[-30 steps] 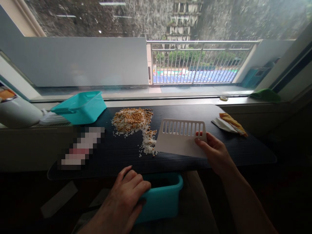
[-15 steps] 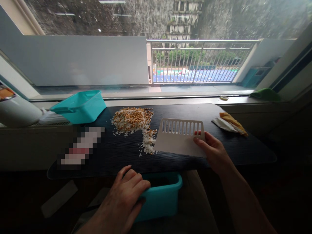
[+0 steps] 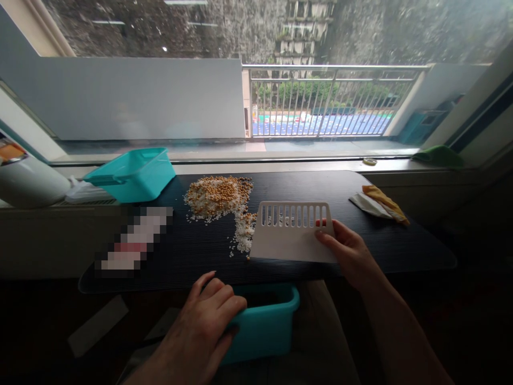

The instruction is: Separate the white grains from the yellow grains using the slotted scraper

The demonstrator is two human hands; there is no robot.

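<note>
My right hand (image 3: 350, 248) pinches the right end of a pale slotted plastic scraper (image 3: 290, 243), thumb in front, a fingertip showing at the last slot. The scraper stands tilted on the black table (image 3: 200, 262), its left edge against a trail of white rice (image 3: 243, 232). Farther back lies the heap of rice and yellow beans (image 3: 218, 193), with a few dark grains at its right. Below the table's front edge, my left hand (image 3: 212, 310) is closed over the left rim of a turquoise bin (image 3: 264, 326). The bin's inside is too dark to make out.
Another turquoise bin (image 3: 140, 174) stands at the back left, near a white pot (image 3: 34, 179). A blurred-out pale item (image 3: 138, 238) lies on the left. Folded yellow and white cloths or wrappers (image 3: 380, 206) rest at right. Behind the table runs a window sill (image 3: 280, 167).
The scraper in my right hand has shifted slightly left and toward me, along the rice trail. A bean now shows at its lower left corner. My left hand stays on the bin.
</note>
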